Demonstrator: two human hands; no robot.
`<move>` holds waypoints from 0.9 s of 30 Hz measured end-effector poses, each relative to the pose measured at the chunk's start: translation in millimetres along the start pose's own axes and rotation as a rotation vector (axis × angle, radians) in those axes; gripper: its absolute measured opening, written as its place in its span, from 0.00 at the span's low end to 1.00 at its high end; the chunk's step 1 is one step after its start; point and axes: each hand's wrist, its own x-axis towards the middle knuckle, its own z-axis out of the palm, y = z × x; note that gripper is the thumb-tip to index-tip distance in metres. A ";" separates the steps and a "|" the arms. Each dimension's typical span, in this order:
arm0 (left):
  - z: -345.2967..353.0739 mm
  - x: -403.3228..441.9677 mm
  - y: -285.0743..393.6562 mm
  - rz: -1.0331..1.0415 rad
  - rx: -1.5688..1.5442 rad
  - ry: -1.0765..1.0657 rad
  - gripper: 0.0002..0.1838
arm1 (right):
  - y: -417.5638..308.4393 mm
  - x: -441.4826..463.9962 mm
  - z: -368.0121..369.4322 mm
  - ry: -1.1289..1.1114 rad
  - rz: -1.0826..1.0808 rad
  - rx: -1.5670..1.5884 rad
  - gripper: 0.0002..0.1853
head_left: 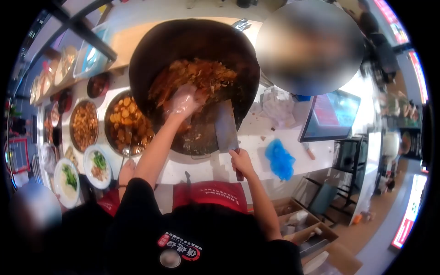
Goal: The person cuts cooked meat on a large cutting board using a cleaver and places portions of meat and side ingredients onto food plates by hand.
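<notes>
Left hand (184,101) in pot (149,52), on meat (206,71); grip hidden, can't tell | right hand (242,162) wrapped round cleaver (225,127) handle, blade over pot's near rim | risk: greasy meat slips, cleaver nicks left fingers

Monitor (332,114), perhaps 1 blue bag (280,159)

I see glistening reddish-brown food (204,71) heaped in the dark pot (142,68); the broad-bladed cleaver (224,130) slants across its near right edge, handle pointing outward.
</notes>
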 end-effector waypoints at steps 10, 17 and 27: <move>-4.9 6.7 -9.8 -0.040 -0.105 -0.080 0.15 | 12.3 -1.6 10.0 0.016 0.011 0.025 0.12; -15.7 15.5 -5.8 -0.027 0.009 -0.168 0.16 | 17.6 -2.5 11.3 0.015 0.020 0.049 0.12; -28.7 2.5 -32.2 -0.101 -0.096 -0.040 0.16 | 9.3 -9.6 15.7 0.045 0.026 0.034 0.12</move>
